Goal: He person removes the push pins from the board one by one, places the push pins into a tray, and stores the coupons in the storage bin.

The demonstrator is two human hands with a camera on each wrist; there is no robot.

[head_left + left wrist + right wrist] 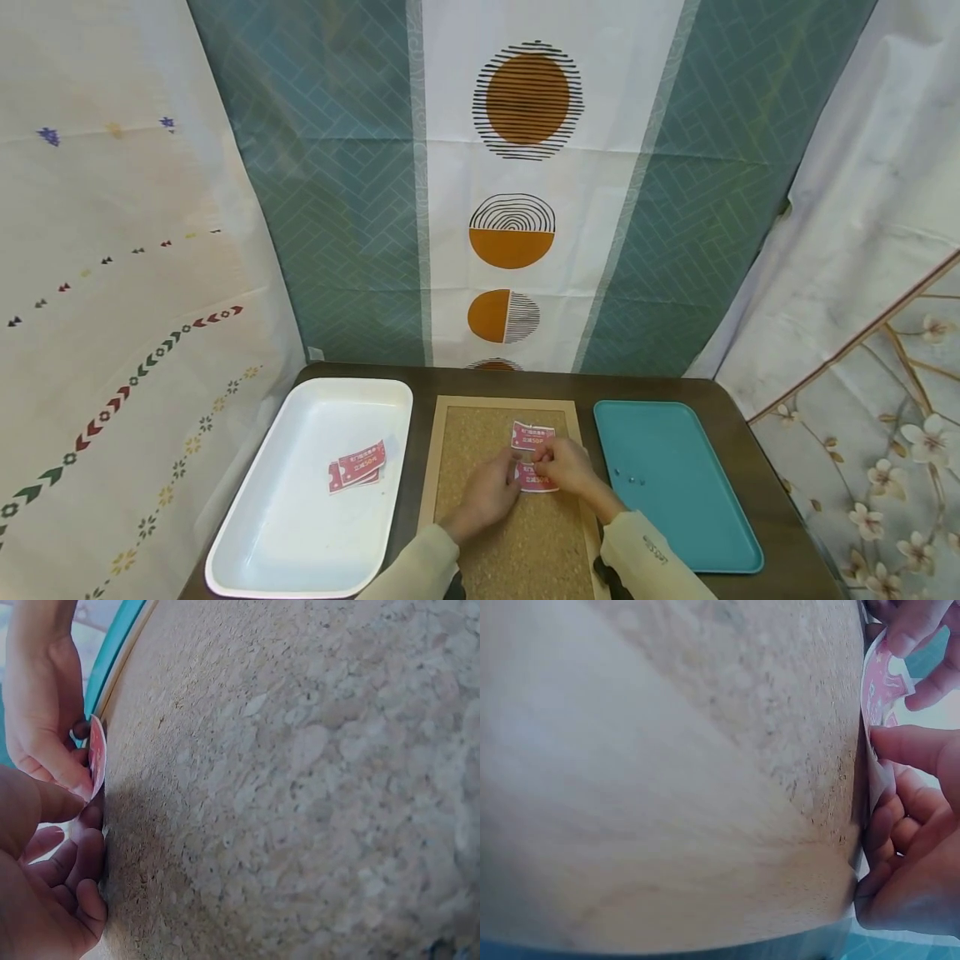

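Observation:
A lower pink-and-white paper coupon (536,478) lies against the framed corkboard (487,550), below an upper coupon (532,435). My left hand (491,487) pinches the lower coupon's left edge with thumb and finger. On the coupon's upper right part my right hand (566,467) has its thumb and curled fingers closed. In the right wrist view the coupon (881,686) bends slightly off the cork between both hands. Whether a small pin sits under the right thumb is hidden. The left wrist view shows the coupon (98,754) edge-on.
A deep white tray (255,517) stands left of the board, with overlapping coupons (358,465) inside. Right of the board lies a teal tray (682,492) holding several tiny silver pieces (632,480). The dark table (517,382) borders a curtain at the back.

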